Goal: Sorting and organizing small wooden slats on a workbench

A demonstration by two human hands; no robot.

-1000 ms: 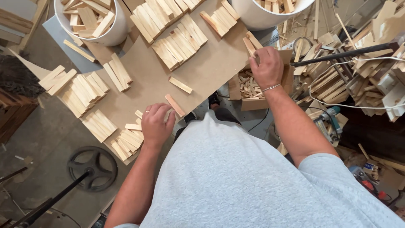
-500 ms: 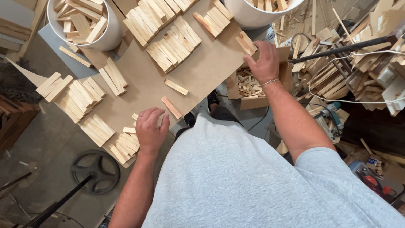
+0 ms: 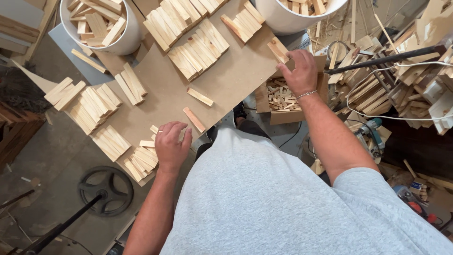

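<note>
Item 1: flat brown fibreboard counter [image 3: 165,99], set at a slant, carrying rows of short pale wooden slats.

Item 2: left hand [image 3: 171,147], ring on one finger, resting palm down at the near edge of the counter. Its fingers [image 3: 166,130] are curled loosely together over a small stack of pale wooden slats [image 3: 141,160]; whether they actually pinch a piece cannot be told.

Item 3: right hand [image 3: 298,71], thin bracelet at the wrist, at the counter's right edge above an open brown cardboard box of small wood offcuts [image 3: 283,97]. Its fingers are closed on a few short pale wooden pieces [image 3: 278,49] that stand on the edge of the counter.

Item 4: two loose tan wooden slats lying singly in the bare middle of the counter, one [image 3: 199,97] farther, one [image 3: 194,119] just beside the left hand.

Item 5: grouped slat rows: two long rows [image 3: 198,47] at the far side, further bundles [image 3: 96,106] to the left.

Item 6: two round white buckets filled with slats, one far left [image 3: 122,40], one far right [image 3: 288,21].

Item 7: heap of mixed wood scrap [image 3: 377,80] right of the box, with a dark rod and white cable across it.

Item 8: black spoked wheel [image 3: 104,189] on the grey floor, lower left.
</note>
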